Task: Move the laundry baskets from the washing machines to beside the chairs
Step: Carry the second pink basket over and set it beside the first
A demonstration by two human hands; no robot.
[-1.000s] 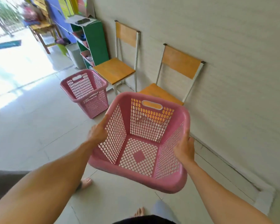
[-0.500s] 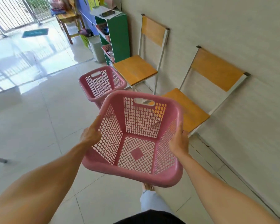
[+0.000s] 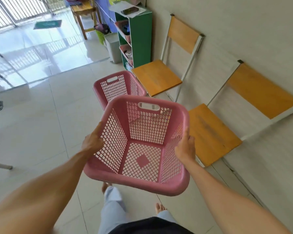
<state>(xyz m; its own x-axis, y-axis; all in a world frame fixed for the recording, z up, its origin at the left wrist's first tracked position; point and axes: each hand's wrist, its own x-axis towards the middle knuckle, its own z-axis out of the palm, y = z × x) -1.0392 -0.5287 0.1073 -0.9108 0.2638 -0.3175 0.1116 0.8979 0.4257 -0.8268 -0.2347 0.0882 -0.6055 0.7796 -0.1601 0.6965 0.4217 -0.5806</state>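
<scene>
I hold an empty pink laundry basket in the air at waist height, tilted toward me. My left hand grips its left rim and my right hand grips its right rim. A second pink basket stands on the floor just beyond it, beside the far wooden chair. The held basket hangs left of the near wooden chair and partly hides the floor basket's near side.
Both chairs stand against the white wall on the right. A green shelf and a grey bin stand past the far chair. Tiled floor stretches to the left. My bare feet show below the basket.
I have walked forward with the basket. The chairs and the floor basket have come closer, and the held basket has shifted left, off the near chair's seat.
</scene>
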